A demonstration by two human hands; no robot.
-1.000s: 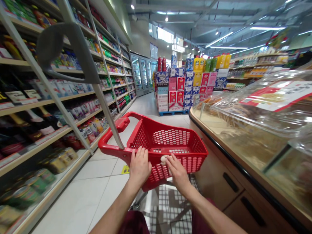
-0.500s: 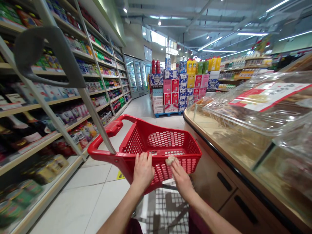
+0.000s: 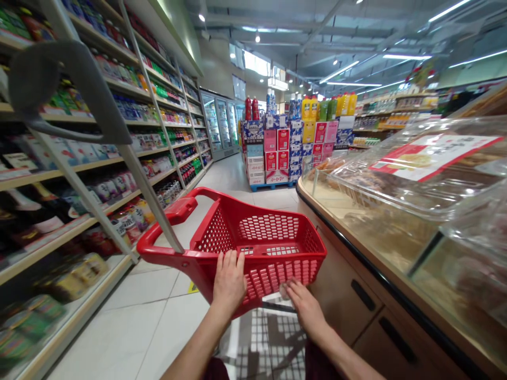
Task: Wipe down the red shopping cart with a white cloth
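Red plastic met both your hands: your left hand [image 3: 228, 279] lay flat and open on the basket [image 3: 273, 237] at its near rim, while your right hand [image 3: 304, 306] curled around a small pale object [image 3: 283, 290] against its near wall. Beyond stood stacked boxes [image 3: 283, 153].

A single head-worn camera looks forward and down a shop aisle, close over a red basket [image 3: 257, 243] at arm's length. Shelves [image 3: 79, 169] run along the left, a glass counter [image 3: 396, 211] along the right, stacked boxes [image 3: 285, 153] far ahead.
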